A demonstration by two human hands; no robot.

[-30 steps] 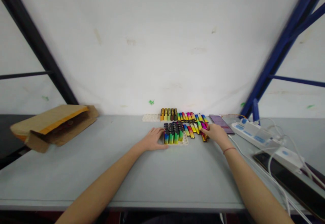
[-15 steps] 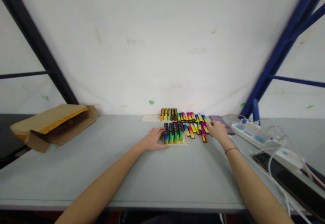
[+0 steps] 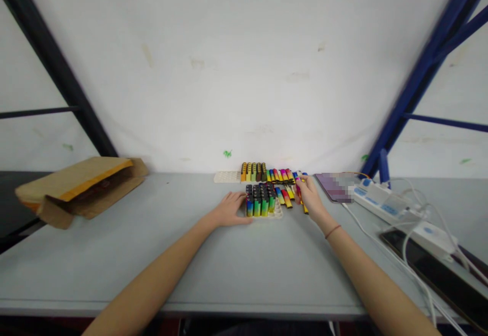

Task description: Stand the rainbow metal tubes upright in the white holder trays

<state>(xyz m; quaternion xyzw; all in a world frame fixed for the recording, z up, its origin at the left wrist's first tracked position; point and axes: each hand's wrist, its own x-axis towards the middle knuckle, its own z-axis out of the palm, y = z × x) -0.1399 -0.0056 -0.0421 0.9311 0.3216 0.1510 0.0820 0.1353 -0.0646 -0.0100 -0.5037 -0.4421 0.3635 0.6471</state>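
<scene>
My left hand [image 3: 230, 209] grips the left side of a white holed tray [image 3: 278, 212], thumb at its front corner and fingers behind. Rows of blue-green lighters [image 3: 261, 206] with black tops stand upright in that tray, and some holes show at its right end. Over the loose lighters at the right, my right hand [image 3: 312, 201] is closed on a magenta and yellow lighter [image 3: 299, 185], partly covered by the fingers. Beneath and beside this hand lie more multicoloured lighters [image 3: 285, 198] on the table.
Behind, a second holed tray [image 3: 224, 177] carries yellow, orange and dark lighters [image 3: 253, 172] on its right part. An open brown paper bag [image 3: 87, 186] lies at left. To the right are a purple flat device [image 3: 332, 186], a power strip [image 3: 404, 216], cables and a black phone [image 3: 430, 270].
My right hand has moved a little left and turned, lifting the magenta and yellow lighter from the loose ones. My left hand and the tray have stayed put.
</scene>
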